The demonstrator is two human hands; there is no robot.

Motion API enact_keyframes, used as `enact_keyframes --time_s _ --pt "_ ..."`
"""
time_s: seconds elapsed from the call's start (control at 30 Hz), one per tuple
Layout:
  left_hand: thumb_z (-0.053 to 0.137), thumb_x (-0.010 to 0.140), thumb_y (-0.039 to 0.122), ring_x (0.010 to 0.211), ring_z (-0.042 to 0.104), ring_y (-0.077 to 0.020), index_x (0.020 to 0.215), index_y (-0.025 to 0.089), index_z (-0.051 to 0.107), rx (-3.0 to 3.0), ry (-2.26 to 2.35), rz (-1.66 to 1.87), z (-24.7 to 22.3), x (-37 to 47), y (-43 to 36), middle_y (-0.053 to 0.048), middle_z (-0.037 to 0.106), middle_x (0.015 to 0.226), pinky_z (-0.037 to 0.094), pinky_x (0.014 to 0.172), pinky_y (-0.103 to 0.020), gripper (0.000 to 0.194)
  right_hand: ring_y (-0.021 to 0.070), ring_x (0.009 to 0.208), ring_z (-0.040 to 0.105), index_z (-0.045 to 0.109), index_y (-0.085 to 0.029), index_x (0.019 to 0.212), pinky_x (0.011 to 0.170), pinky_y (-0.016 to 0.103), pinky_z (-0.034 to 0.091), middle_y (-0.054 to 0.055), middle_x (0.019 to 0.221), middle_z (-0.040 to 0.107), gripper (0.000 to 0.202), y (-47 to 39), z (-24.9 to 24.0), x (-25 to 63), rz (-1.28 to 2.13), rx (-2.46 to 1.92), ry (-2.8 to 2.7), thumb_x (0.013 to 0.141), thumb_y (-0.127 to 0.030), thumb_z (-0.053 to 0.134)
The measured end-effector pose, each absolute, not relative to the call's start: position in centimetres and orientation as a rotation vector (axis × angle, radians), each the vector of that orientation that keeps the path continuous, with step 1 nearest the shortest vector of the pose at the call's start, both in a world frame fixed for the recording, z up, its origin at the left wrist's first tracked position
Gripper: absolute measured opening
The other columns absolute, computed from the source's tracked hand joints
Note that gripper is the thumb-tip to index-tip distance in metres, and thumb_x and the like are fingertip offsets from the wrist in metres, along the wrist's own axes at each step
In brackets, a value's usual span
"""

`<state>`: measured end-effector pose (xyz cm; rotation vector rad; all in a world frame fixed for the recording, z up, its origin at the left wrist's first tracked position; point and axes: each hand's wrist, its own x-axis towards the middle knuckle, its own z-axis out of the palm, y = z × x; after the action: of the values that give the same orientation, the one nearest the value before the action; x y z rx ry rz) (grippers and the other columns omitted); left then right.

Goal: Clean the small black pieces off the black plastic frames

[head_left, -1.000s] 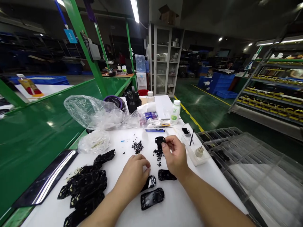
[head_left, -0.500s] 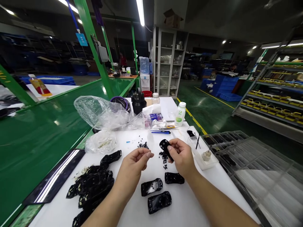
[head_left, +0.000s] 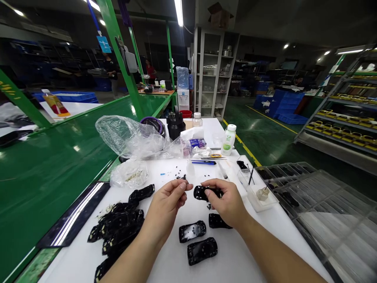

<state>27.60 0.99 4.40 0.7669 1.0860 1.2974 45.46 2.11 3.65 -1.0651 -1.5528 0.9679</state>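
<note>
Fingers of the right hand (head_left: 228, 202) clamp a black shell (head_left: 201, 192) above the table (head_left: 253, 236), while the left hand (head_left: 167, 204) at nine o'clock pinches something tiny that could slip and scatter.

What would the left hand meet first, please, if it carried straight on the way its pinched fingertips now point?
Most likely the black shell held by the right hand. The left hand points its fingertips rightward at it across a small gap, though depth is hard to judge.
</note>
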Motion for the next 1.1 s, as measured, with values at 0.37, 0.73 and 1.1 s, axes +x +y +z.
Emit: enact_keyframes --time_s 0.37,0.73,1.1 --pt "0.083 0.072 0.027 0.072 0.060 -0.0085 0.090 0.016 0.075 0.437 0.895 1.207 3.7 28.3 1.6 -0.004 0.069 0.094 0.050 0.061 -0.017 0.023 0.0128 0.053 0.066 0.073 -0.018 0.102 0.055 0.025 0.055 0.004 0.088 0.074 0.021 1.2 2.9 44.1 0.650 -0.979 -1.677 0.085 -0.019 0.060" --pt "0.073 0.082 0.020 0.064 0.062 -0.0081 0.088 0.015 0.074 0.390 0.856 1.213 3.7 28.6 1.4 -0.004 0.071 0.088 0.052 0.056 -0.016 0.009 0.0132 0.055 0.068 0.073 -0.020 0.105 0.054 0.024 0.057 0.004 0.096 0.075 0.024 1.3 2.6 44.0 0.662 -0.979 -1.660 0.085 -0.018 0.061" --pt "0.071 0.083 0.019 0.058 0.057 -0.0062 0.088 0.015 0.074 0.408 0.968 1.253 3.8 28.9 1.7 -0.002 0.068 0.077 0.049 0.054 -0.014 0.007 0.0127 0.061 0.071 0.072 -0.023 0.110 0.057 0.021 0.058 0.002 0.095 0.074 0.025 1.1 2.7 43.4 0.691 -1.007 -1.640 0.090 -0.019 0.058"
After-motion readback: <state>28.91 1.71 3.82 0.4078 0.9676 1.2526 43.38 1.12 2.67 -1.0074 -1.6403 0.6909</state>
